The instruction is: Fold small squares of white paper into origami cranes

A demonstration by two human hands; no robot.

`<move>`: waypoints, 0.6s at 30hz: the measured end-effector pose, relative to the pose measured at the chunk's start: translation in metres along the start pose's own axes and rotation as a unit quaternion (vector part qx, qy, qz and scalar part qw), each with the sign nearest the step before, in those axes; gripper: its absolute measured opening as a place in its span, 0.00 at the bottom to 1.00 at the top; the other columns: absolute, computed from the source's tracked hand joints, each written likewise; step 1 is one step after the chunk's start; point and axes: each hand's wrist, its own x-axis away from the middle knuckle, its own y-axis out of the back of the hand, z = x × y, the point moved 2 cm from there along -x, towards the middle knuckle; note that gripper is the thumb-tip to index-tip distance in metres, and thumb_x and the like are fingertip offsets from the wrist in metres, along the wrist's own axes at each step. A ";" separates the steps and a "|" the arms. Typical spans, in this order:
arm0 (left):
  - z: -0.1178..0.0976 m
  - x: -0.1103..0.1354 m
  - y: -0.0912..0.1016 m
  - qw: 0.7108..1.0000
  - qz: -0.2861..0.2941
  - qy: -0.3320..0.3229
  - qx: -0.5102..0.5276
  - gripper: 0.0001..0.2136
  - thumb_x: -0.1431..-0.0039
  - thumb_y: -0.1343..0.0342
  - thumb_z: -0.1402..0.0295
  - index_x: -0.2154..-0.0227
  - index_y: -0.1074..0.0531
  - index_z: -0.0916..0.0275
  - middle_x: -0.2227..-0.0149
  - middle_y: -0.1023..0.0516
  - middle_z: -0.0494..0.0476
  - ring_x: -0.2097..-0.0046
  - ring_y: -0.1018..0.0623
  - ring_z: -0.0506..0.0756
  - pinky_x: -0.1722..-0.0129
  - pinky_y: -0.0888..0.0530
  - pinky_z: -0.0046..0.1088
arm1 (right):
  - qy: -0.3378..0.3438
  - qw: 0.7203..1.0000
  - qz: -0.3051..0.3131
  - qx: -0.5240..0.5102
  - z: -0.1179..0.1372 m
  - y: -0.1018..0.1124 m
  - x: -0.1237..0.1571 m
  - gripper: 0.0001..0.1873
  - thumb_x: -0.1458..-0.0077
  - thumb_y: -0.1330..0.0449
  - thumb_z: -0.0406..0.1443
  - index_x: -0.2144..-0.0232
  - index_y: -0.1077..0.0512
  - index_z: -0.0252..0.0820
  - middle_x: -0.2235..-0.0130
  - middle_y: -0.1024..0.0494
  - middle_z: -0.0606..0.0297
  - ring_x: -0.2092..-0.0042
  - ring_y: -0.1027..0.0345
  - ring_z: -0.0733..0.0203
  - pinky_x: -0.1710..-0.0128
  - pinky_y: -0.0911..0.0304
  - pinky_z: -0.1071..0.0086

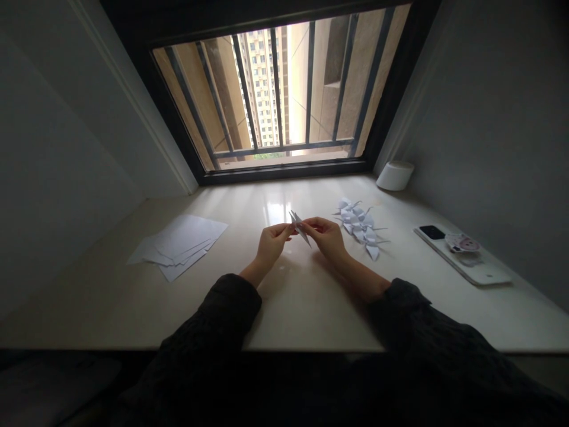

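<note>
Between my two hands, above the pale tabletop [306, 320], is a piece of folded white paper [304, 233] with narrow pointed ends. My left hand [272, 242] pinches it from the left with thumb and fingers. From the right, my right hand [328, 236] grips its other side, fingertips close to those of the left. The fingers cover the middle of the folded paper. Just right of my right hand lies a cluster of several folded white paper cranes [357, 222]. Flat sheets of white paper [178, 240] lie in an overlapping stack on the left.
A white phone [489, 273] with a sticker-like figure on its back lies at the right. In the far right corner stands a white cylindrical object [395, 175]. A barred window with a dark frame [284, 172] borders the table's back, with walls on both sides.
</note>
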 end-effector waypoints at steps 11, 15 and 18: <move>-0.002 0.001 0.000 0.998 0.000 -0.044 -0.035 0.13 0.47 0.42 0.58 0.67 0.21 0.61 0.68 0.19 0.58 0.63 0.21 0.56 0.64 0.27 0.32 | 0.020 0.999 -0.010 -0.046 0.000 0.000 -0.001 0.20 0.64 0.29 0.46 0.68 0.24 0.43 0.73 0.21 0.65 0.71 0.27 0.59 0.69 0.33 0.67; 0.000 0.000 0.000 0.999 0.014 -0.032 -0.024 0.13 0.48 0.41 0.57 0.69 0.21 0.62 0.70 0.20 0.57 0.65 0.21 0.55 0.65 0.27 0.31 | 0.015 0.999 -0.009 -0.049 0.000 -0.001 -0.001 0.19 0.64 0.29 0.45 0.69 0.24 0.43 0.74 0.21 0.65 0.71 0.27 0.60 0.69 0.32 0.66; 0.000 -0.001 0.001 0.999 0.023 -0.025 -0.020 0.14 0.49 0.40 0.56 0.70 0.21 0.63 0.70 0.20 0.58 0.65 0.21 0.56 0.64 0.28 0.32 | 0.004 0.999 -0.003 -0.048 0.001 0.000 0.000 0.19 0.65 0.29 0.46 0.71 0.24 0.42 0.73 0.21 0.64 0.70 0.26 0.58 0.68 0.31 0.65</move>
